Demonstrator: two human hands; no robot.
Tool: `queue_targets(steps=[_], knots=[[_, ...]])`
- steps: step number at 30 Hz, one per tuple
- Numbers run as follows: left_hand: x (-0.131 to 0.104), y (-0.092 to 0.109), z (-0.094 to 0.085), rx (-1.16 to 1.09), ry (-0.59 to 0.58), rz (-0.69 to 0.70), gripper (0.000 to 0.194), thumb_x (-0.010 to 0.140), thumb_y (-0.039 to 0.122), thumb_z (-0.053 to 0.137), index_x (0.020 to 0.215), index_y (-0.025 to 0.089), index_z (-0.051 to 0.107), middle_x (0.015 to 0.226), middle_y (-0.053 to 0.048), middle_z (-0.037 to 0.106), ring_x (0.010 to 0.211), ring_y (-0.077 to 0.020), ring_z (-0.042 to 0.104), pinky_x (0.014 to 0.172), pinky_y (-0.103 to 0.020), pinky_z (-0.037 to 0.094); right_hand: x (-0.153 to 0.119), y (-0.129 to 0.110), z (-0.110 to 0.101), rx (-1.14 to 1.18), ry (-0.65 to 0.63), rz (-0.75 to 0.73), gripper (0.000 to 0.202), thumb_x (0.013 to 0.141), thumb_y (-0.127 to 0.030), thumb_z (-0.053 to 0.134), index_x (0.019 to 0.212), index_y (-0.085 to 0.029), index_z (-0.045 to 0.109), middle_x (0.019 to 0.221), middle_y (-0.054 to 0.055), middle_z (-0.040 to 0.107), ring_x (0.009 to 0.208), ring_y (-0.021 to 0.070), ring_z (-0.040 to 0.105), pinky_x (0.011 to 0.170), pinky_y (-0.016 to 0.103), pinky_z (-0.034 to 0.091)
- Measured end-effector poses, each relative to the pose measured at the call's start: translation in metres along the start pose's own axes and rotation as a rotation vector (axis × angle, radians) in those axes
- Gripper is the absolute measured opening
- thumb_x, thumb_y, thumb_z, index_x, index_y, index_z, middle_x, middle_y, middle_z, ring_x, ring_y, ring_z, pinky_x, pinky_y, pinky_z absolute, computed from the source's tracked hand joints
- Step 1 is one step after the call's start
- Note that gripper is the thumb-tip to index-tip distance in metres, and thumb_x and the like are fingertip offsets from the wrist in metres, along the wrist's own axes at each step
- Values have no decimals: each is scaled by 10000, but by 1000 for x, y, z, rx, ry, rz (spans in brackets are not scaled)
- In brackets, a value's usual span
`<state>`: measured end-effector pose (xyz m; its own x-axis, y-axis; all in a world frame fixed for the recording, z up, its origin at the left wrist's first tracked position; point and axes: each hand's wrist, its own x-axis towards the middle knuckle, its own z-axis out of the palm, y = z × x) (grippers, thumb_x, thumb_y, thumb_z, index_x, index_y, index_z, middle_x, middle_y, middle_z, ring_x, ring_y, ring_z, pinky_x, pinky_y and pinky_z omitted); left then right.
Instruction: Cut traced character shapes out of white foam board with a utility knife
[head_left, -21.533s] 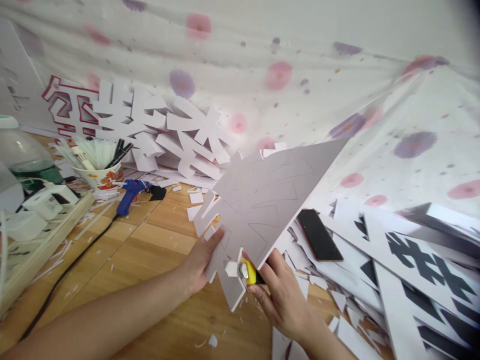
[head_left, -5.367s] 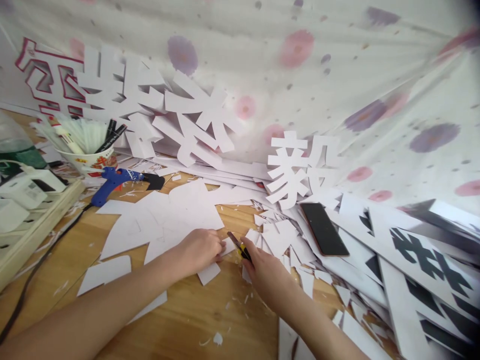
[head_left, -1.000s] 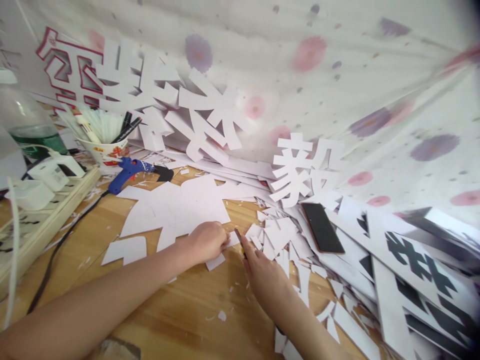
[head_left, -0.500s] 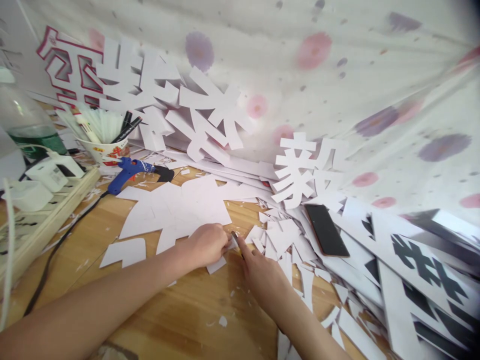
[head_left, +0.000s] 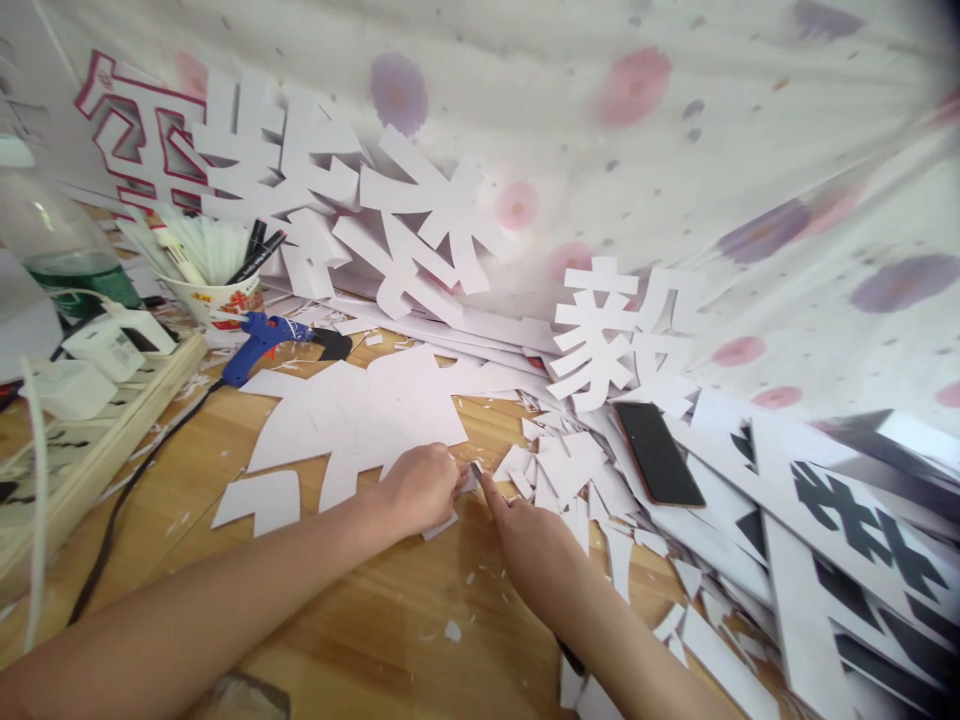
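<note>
My left hand (head_left: 421, 488) is closed, its fingertips pinching a small white board piece (head_left: 470, 482), most of which my fingers hide. Facing it, my right hand (head_left: 529, 535) grips a slim dark craft knife (head_left: 475, 470); only the tip end shows, close to my left fingertips. Another white scrap (head_left: 440, 526) pokes out under my left hand. Just beyond lies a large white board sheet (head_left: 356, 410) with angular cut edges, and a smaller cut piece (head_left: 259, 502) rests to its left.
A blue glue gun (head_left: 259, 345), a paper cup (head_left: 214, 300) of glue sticks and markers, and a power strip (head_left: 105, 430) stand left. Offcuts (head_left: 574, 465), a phone (head_left: 660, 455) and stacked boards (head_left: 795, 560) lie right. Cut-out white characters (head_left: 600, 335) lean against the curtain.
The view has shifted slightly, moving the scene a little within the picture. Both hands keep nearly the same pose, with the knife still near my left fingertips.
</note>
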<state>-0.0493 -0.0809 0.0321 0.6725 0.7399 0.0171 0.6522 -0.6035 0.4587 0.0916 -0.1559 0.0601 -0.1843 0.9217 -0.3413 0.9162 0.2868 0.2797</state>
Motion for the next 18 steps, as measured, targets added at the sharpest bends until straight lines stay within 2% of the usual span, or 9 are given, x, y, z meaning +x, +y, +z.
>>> queue_targets(steps=[4, 8, 11, 15, 18], knots=[[0, 2, -1, 96, -26, 0, 119, 692, 128, 507, 623, 170, 594, 639, -55, 583, 702, -197, 582, 637, -280, 424, -5, 0, 7, -37, 36, -4, 763, 657, 3, 483, 1375, -50, 229, 728, 112, 640, 577, 189, 621, 469, 253, 451], [0, 2, -1, 163, -34, 1, 137, 717, 151, 492, 660, 177, 614, 634, -54, 579, 694, -197, 584, 604, -269, 418, -10, -2, 7, -36, 20, -4, 750, 667, 10, 472, 1375, -55, 234, 733, 112, 646, 594, 193, 626, 482, 257, 453], [0, 1, 0, 204, -38, 28, 153, 730, 159, 486, 659, 180, 620, 633, -57, 587, 735, -201, 589, 610, -265, 417, -15, -5, 11, -14, -12, 23, 679, 723, 6, 436, 1372, -77, 256, 761, 119, 656, 637, 195, 638, 515, 258, 454], [0, 0, -2, 230, -29, 88, 177, 753, 170, 471, 676, 176, 631, 648, -69, 609, 750, -212, 592, 616, -280, 418, -23, -3, 18, 125, -1, 104, 578, 820, -91, 412, 1377, -147, 267, 862, 110, 664, 730, 201, 646, 568, 258, 446], [1, 0, -3, 197, 1, 114, 127, 747, 206, 512, 690, 174, 621, 683, -62, 623, 783, -216, 584, 664, -293, 424, -28, 11, 17, 306, 29, 168, 556, 868, -175, 390, 1392, -229, 213, 961, 67, 657, 776, 179, 643, 597, 241, 432]])
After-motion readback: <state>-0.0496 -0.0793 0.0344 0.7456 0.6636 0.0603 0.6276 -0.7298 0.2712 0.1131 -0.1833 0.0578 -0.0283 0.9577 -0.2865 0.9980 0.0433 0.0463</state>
